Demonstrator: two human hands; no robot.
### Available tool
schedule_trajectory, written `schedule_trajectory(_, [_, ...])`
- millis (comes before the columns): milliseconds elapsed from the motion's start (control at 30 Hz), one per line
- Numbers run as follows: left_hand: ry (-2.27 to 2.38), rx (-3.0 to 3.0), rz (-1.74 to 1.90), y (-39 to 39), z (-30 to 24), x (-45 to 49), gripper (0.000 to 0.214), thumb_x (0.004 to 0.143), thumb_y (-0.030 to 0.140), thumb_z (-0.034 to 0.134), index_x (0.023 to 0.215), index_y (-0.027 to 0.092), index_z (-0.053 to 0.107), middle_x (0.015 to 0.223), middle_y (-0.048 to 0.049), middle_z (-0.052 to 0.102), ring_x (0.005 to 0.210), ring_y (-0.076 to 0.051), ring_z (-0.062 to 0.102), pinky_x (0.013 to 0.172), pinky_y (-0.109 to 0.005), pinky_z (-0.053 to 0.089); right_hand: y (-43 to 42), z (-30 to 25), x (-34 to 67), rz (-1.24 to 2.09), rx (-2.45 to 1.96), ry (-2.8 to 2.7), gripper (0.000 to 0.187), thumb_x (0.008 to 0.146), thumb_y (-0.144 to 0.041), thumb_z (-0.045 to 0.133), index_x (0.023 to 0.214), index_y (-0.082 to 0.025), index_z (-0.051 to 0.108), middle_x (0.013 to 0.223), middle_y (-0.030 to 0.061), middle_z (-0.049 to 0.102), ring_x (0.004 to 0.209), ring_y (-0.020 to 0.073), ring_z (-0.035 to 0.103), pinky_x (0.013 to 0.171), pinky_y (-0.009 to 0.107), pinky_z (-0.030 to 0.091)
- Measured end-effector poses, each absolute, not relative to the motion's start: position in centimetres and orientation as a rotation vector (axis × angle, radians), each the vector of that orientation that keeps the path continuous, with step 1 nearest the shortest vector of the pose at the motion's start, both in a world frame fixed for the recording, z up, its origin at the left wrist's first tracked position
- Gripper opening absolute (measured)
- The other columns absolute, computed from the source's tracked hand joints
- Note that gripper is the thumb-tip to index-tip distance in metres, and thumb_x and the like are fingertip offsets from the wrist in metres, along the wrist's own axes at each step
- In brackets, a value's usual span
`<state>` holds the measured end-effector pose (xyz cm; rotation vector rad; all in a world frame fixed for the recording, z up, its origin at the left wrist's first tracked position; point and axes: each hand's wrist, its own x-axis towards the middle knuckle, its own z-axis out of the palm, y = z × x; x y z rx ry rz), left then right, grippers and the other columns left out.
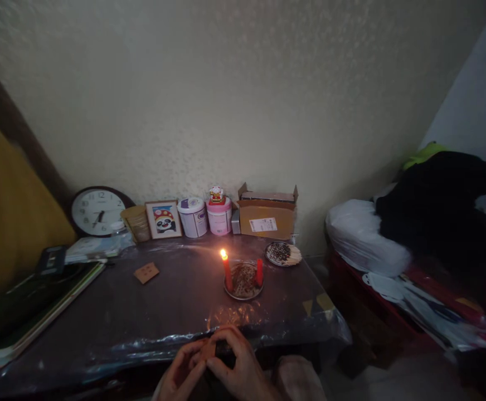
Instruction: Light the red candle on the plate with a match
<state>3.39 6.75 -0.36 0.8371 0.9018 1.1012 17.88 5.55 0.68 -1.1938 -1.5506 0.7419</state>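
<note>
Both my hands are together at the front edge of the table, with fingers pinched. My left hand and my right hand hold a small brown cardboard piece between them. Fingers cover most of it, so its full shape is hidden. Beyond them, a round metal plate carries two red candles. The left candle burns with a bright flame; the right candle is unlit and shorter. Brown stains or residue cover the plate's middle. Behind it to the right, another plate holds many dark-tipped matchsticks.
A flat brown card lies left on the plastic-covered table. Along the wall stand a clock, panda picture, two tins and an opened cardboard box. A dark board lies left; bags and clothes are piled right.
</note>
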Motion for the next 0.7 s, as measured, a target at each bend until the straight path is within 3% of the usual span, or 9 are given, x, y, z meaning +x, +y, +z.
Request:
schedule_trajectory(400, [0.862, 0.626, 1.184, 7.2, -2.1, 3.3, 0.047, 0.055, 0.037, 0.077, 0.098, 0.022, 0.065, 0.105, -0.0082, 0.071, 0.102, -0.031, 0.061, 0.085, -0.036, 0.049, 5.3, 1.2, 17.5, 0.704, -1.2, -1.476, 0.033, 0.065, -0.003, 0.066, 0.092, -0.021, 0.062, 0.097, 0.0002, 0.061, 0.094, 0.0153, 0.057, 0.086, 0.024, 0.042])
schedule_trajectory(700, [0.788, 0.595, 1.072, 7.3, -1.5, 2.8, 0.036, 0.059, 0.037, 0.073, 0.092, 0.022, 0.069, 0.103, -0.0099, 0.07, 0.11, -0.034, 0.056, 0.089, -0.042, 0.049, 5.3, 0.9, 17.5, 0.71, -1.092, -1.493, 0.035, 0.067, -0.006, 0.063, 0.097, -0.022, 0.06, 0.103, 0.0012, 0.061, 0.099, 0.0165, 0.057, 0.089, 0.026, 0.044])
